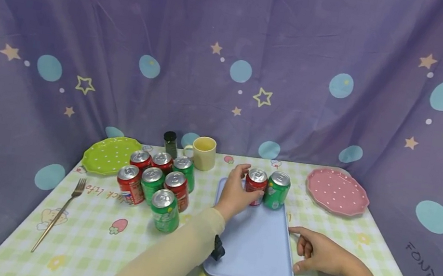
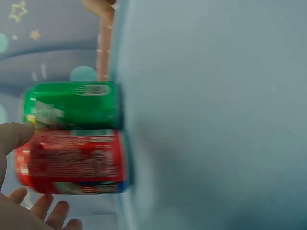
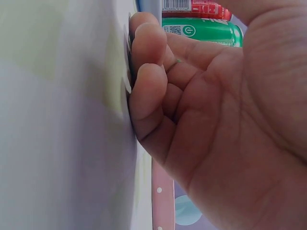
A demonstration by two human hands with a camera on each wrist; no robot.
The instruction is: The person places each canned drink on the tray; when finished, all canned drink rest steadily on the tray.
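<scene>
My left hand is around the red can, its thumb overlapping the can's front side and its fingers spread on the other side. In the left wrist view, a gap shows between those fingertips and the can. Close beside it stands a green can; both are upright at the far end of the light blue tray. My right hand rests low by the tray's right edge, index finger and thumb at the rim, with the other fingers loosely bent over the tablecloth.
Left of the tray stand several cans, among them a green can and a red can. Behind them are a dark-capped jar and a yellow mug. A green plate, fork and pink plate lie towards the sides.
</scene>
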